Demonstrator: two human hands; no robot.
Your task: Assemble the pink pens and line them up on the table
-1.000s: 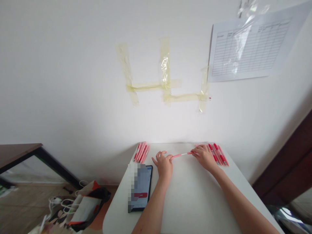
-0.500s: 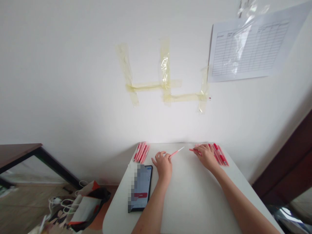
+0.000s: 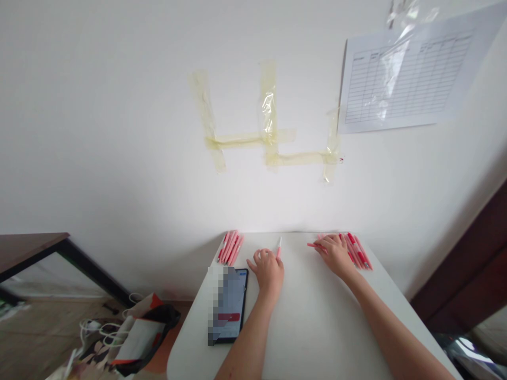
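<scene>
The left hand (image 3: 270, 272) is pinching a white-tipped piece (image 3: 279, 250), the right hand (image 3: 332, 256) a reddish piece (image 3: 311, 245) (already apart), other pens (image 3: 230, 248) lying at the table's (image 3: 312, 322) ten and two o'clock.

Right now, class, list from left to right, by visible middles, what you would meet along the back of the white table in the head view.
Pens at the left corner → left hand → white-tipped pink pen piece → reddish pen piece → right hand → pens at the right corner.

Plastic pens (image 3: 230, 248), glossy tape (image 3: 268, 113)
</scene>
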